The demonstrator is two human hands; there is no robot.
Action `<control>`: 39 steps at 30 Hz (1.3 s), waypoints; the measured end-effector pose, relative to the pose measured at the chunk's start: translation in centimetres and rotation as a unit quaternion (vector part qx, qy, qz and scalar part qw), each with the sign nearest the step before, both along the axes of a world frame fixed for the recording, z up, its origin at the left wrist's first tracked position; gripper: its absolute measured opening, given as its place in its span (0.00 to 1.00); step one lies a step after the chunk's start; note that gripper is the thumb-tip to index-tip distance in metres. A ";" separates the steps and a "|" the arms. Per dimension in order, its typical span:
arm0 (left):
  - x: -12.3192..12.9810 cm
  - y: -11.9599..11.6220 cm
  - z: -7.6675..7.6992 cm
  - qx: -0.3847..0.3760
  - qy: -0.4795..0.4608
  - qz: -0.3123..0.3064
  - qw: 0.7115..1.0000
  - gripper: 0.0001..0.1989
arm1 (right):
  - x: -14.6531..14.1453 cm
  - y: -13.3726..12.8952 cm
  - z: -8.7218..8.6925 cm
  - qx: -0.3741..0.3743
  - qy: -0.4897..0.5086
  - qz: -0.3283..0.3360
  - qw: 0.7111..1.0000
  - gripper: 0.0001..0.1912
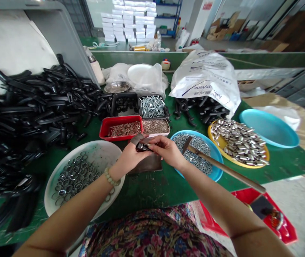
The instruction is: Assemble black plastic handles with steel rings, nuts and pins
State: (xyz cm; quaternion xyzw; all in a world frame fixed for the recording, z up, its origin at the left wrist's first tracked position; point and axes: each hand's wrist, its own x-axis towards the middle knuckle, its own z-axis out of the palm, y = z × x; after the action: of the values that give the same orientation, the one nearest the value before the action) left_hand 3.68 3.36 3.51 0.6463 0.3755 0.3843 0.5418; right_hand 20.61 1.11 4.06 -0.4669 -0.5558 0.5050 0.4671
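Near the middle of the green table, my left hand [131, 154] is closed round a small black part [143, 146], with a grey covering on one finger. My right hand [166, 149] meets it from the right, its fingers pinched at the part's end on something small and metallic, too small to name. Beneath both hands lies a dark flat plate [152, 163]. Just beyond them stand a red tray [102, 130] of thin copper-coloured pins and a tray of tiny copper-coloured pieces [156, 126]. A hammer [222, 166] rests across the blue basin [218, 154] of small metal parts.
Black handles [42, 92] are heaped at the left, beside a white basin [98, 153] of metal rings. Screws [152, 106] fill a black tray. At the right are a yellow basin [248, 165] of metal sleeves, a blue basin [271, 128] and a white bag [206, 76].
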 end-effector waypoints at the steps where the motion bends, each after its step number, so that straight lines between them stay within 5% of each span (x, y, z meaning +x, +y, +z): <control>1: 0.0 0.0 0.0 0.001 0.003 0.003 1.000 0.24 | 0.4 0.0 -0.3 -0.003 -0.004 0.003 1.000 0.10; 4: -0.2 0.0 0.0 0.011 0.034 0.008 0.999 0.20 | 1.5 -0.2 -1.0 0.001 -0.027 0.014 1.000 0.11; 7: -0.2 0.7 0.0 0.033 0.099 -0.033 0.994 0.20 | 1.8 -0.5 0.0 0.087 -0.131 0.062 0.986 0.06; 12: 0.0 2.9 1.2 -0.034 0.199 -0.158 0.966 0.13 | 3.3 2.9 3.4 0.197 -0.337 0.245 0.888 0.08; 14: -0.3 3.3 2.0 -0.127 0.116 -0.134 0.976 0.12 | 6.2 5.7 3.4 0.190 -0.431 0.181 0.863 0.13; 16: -1.0 3.2 2.8 -0.219 0.003 -0.081 0.972 0.13 | 10.5 8.5 2.6 0.143 -0.581 -0.009 0.801 0.17; 18: -1.7 2.9 3.6 -0.267 -0.054 -0.045 0.961 0.13 | 14.9 10.6 1.6 0.114 -0.630 -0.046 0.767 0.17; 20: -2.4 2.5 4.2 -0.235 -0.009 -0.050 0.971 0.11 | 18.3 11.9 0.7 0.108 -0.652 -0.035 0.749 0.15; 22: -3.0 2.3 4.9 -0.108 0.115 -0.070 0.985 0.09 | 20.2 12.7 0.2 0.118 -0.658 -0.009 0.743 0.13; 25: -3.5 2.1 6.4 0.166 0.296 -0.043 0.939 0.08 | 20.2 13.1 0.2 0.166 -0.596 -0.038 0.785 0.08; 28: -3.8 1.9 7.5 0.304 0.324 -0.003 0.896 0.05 | 17.2 12.0 0.8 0.217 -0.424 -0.201 0.856 0.08; 31: -3.3 1.4 7.4 0.242 0.285 0.023 0.927 0.07 | 11.8 8.4 1.6 0.173 -0.186 -0.271 0.928 0.10; 35: -2.3 0.3 6.1 0.116 0.247 0.027 0.962 0.12 | 4.0 1.8 2.5 0.004 -0.023 -0.094 0.995 0.16; 37: -2.0 -0.4 5.5 0.094 0.238 0.002 0.967 0.11 | 1.4 -0.6 2.9 -0.069 0.029 -0.011 0.997 0.17; 39: -1.9 -1.0 5.1 0.084 0.240 -0.022 0.967 0.12 | 0.0 -1.9 3.2 -0.104 0.050 0.004 0.993 0.21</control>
State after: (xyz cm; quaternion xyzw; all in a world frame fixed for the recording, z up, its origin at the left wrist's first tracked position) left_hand 1.78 2.37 8.62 0.7711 0.4464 0.2362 0.3876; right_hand 20.56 -0.84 7.26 -0.4849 -0.4782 0.5846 0.4410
